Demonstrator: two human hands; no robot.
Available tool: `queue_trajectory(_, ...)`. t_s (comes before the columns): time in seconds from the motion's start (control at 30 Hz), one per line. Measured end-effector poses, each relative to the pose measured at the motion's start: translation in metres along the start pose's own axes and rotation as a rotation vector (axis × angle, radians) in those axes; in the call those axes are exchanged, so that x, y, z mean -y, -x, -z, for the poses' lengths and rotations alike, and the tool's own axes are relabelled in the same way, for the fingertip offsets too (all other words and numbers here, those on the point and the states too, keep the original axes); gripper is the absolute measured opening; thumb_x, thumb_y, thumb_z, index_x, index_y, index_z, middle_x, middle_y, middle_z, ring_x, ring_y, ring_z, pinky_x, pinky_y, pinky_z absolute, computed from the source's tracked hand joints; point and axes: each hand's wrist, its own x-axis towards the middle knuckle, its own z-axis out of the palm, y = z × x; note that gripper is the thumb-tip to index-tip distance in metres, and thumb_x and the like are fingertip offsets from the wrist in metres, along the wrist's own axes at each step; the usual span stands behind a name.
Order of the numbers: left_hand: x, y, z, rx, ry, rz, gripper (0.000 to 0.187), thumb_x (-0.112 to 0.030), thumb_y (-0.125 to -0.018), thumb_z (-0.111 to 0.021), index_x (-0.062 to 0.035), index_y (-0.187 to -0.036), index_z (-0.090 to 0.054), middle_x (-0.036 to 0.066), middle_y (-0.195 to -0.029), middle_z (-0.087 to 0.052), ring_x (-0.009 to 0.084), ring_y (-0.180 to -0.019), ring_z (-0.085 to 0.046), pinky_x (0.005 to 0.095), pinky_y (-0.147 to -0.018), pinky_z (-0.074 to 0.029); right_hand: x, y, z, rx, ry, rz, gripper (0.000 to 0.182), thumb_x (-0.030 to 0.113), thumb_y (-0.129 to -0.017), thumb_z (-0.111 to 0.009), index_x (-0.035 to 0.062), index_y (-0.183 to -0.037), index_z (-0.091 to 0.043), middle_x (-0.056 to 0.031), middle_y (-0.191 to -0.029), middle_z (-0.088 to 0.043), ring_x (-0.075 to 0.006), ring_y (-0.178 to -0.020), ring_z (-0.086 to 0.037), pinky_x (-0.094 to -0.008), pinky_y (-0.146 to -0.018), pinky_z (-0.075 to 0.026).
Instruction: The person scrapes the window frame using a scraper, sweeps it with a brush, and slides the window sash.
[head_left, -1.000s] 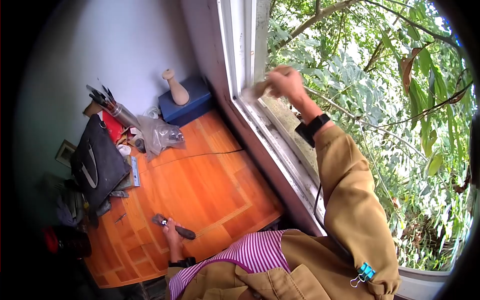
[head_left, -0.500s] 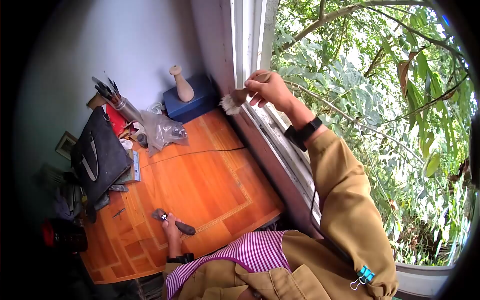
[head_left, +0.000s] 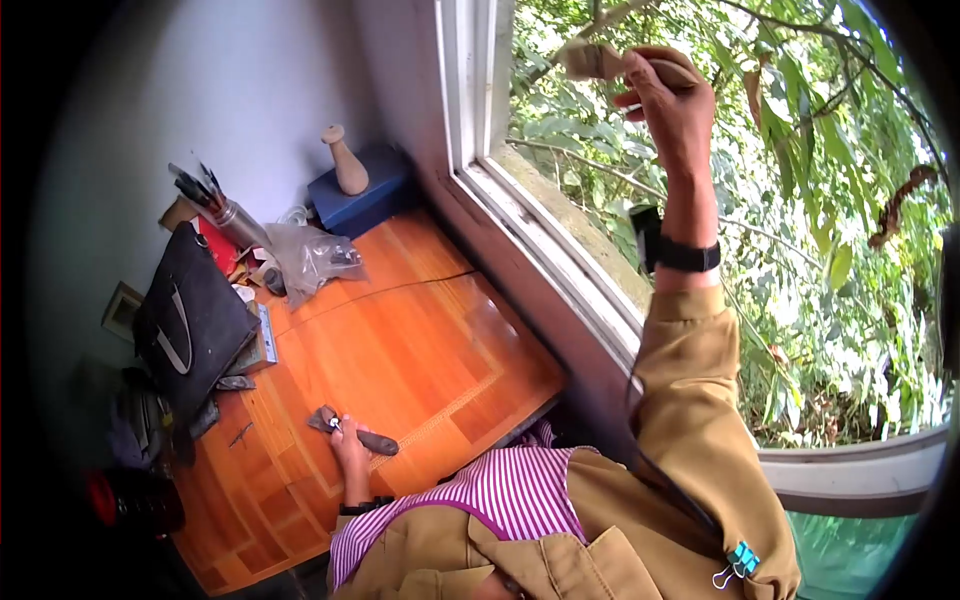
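Crowding the wall side of the table (head_left: 430, 345): a dark bag (head_left: 190, 330), a metal cup (head_left: 240, 222) packed with thin sticks, a clear plastic bag (head_left: 310, 262), and a blue box (head_left: 385, 195) with a pale vase (head_left: 350, 175) standing on it.
Across the wood: a dark cord (head_left: 400, 287), running toward the window side.
At the window: the white frame (head_left: 530, 235) slants between table and outdoors; leaves (head_left: 820, 250) fill the view behind the raised arm.
Right hand (head_left: 682, 105): lifted high, thumb and fingers closed round the brush (head_left: 600, 62).
Left hand (head_left: 350, 445): low, near the table's close edge, wrapped round a scraper (head_left: 378, 442).
Brush: up against the greenery from where I stand, light bristles blurred and pointing away from the hand; whether they touch a leaf, I can't tell.
Scraper: dark handle, greyish blade, just over or on the tabletop.
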Motion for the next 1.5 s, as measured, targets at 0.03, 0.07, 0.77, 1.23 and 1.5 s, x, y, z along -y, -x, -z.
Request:
queue_trajectory(0.03,-0.002,0.000,0.001,0.017,-0.030,0.009,0.028,-0.032,-0.091,-0.048,-0.0079,-0.076,-0.046,0.005,-0.058,-0.050,0.0164,-0.042,-0.048,0.0280,-0.035,-0.037,0.009,0.010,-0.001,-0.020,-0.067,0.038,0.027,0.021,-0.084,-0.066,-0.0002,-0.100,-0.063,-0.0097,-0.080,-0.066,-0.0135,-0.061,-0.064,-0.0209,-0.049,-0.049)
queue_trajectory(0.07,-0.004,0.000,0.001,0.033,-0.055,0.013,0.029,-0.032,-0.091,-0.048,-0.0080,-0.075,-0.046,0.005,-0.057,-0.050,0.0158,-0.039,-0.046,0.0273,-0.032,-0.034,0.017,0.024,-0.003,-0.063,-0.110,0.051,0.027,0.018,-0.084,-0.065,-0.0031,-0.100,-0.062,-0.0088,-0.077,-0.065,-0.0128,-0.058,-0.062,-0.0204,-0.048,-0.048)
queue_trajectory(0.77,-0.097,0.089,-0.151,0.595,0.307,0.134,0.053,-0.063,-0.087,-0.035,-0.0137,-0.092,-0.055,-0.003,-0.071,-0.054,0.0053,-0.048,-0.044,0.0183,-0.037,-0.030,-0.003,0.251,-0.096,0.753,0.102,0.455,0.037,0.015,-0.071,-0.060,0.0135,-0.108,-0.058,-0.0036,-0.092,-0.057,-0.0240,-0.082,-0.056,-0.0326,-0.062,-0.049)
queue_trajectory(1.23,-0.131,0.083,-0.159,0.855,0.386,-0.202,0.034,-0.034,-0.087,-0.043,-0.0052,-0.094,-0.060,0.005,-0.102,-0.060,0.0061,-0.062,-0.048,0.0189,-0.051,-0.035,-0.002,0.242,-0.087,0.750,-0.233,-0.409,0.043,0.012,-0.082,-0.063,0.0015,-0.119,-0.044,-0.0170,-0.083,-0.061,-0.0218,-0.070,-0.062,-0.0300,-0.062,-0.049)
queue_trajectory(1.5,-0.135,0.082,-0.160,0.966,0.421,-0.094,0.032,-0.033,-0.089,-0.045,-0.0068,-0.097,-0.062,0.016,-0.125,-0.053,0.0025,-0.046,-0.035,0.0154,-0.044,-0.030,0.008,0.184,-0.037,0.406,-0.094,-0.444,0.024,0.018,-0.084,-0.064,0.0022,-0.100,-0.055,-0.0049,-0.077,-0.061,-0.0097,-0.065,-0.056,-0.0231,-0.056,-0.047)
